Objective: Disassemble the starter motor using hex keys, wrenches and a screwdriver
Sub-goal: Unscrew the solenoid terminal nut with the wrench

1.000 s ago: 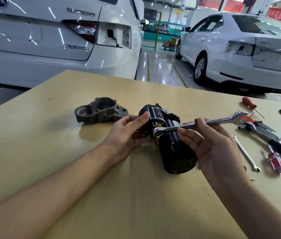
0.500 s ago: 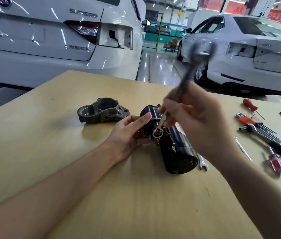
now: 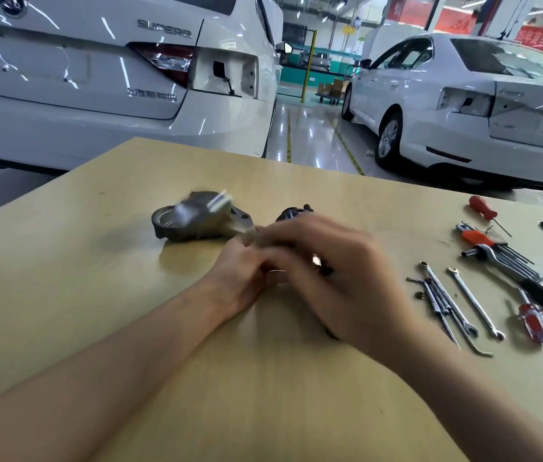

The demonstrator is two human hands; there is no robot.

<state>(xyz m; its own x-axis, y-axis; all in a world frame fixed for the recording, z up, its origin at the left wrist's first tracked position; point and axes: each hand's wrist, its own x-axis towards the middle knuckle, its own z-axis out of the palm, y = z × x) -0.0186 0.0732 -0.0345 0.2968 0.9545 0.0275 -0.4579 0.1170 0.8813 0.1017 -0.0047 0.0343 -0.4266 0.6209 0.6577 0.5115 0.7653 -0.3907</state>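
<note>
The black starter motor [image 3: 292, 213] lies mid-table, almost wholly covered by my hands. My right hand [image 3: 340, 278] is over it, blurred in motion, and grips a silver combination wrench [image 3: 218, 199] whose free end is smeared out to the left over the grey housing. My left hand [image 3: 240, 271] sits just left of the motor and holds its near end; its fingertips are hidden under my right hand. The removed grey cast end housing [image 3: 170, 225] lies on the table to the left.
Tools lie at the right of the wooden table [image 3: 96, 295]: a red screwdriver [image 3: 482, 210], an orange hex key set [image 3: 477, 238], a black-handled ratchet [image 3: 530, 288], two thin wrenches [image 3: 475, 301], a red-blue screwdriver [image 3: 535, 321]. White cars stand beyond the far edge.
My right hand swung the wrench from pointing right, up over the motor, down to the left. The left hand has stayed on the motor.
</note>
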